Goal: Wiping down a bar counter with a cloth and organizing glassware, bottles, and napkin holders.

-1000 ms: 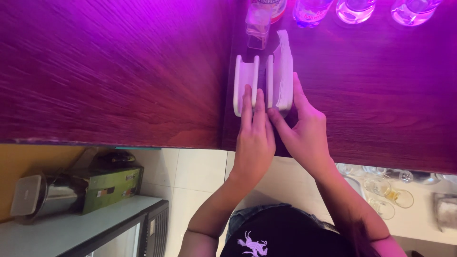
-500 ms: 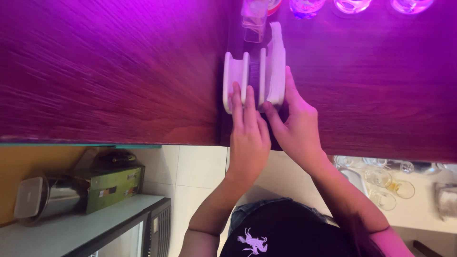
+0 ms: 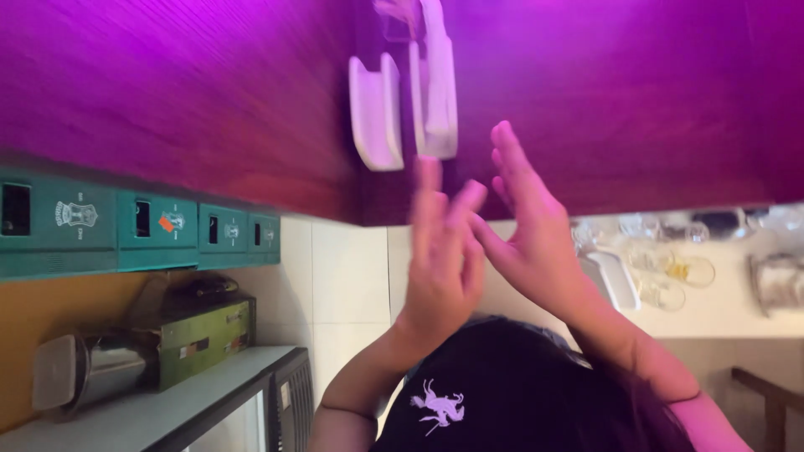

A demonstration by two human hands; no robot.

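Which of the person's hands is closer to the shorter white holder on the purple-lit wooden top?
Left. The left hand has its fingertips just below the shorter white holder, not touching. The right hand is farther right, below the taller white piece.

hands (image 3: 494, 251): bare | arms: bare, sleeveless | top: black, small white figure print

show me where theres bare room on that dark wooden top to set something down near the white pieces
The wooden top is bare left of the two white curved pieces, down to its front edge. Another open stretch lies right of them. It is crowded around the pieces, where the left hand and right hand sit close below, empty.
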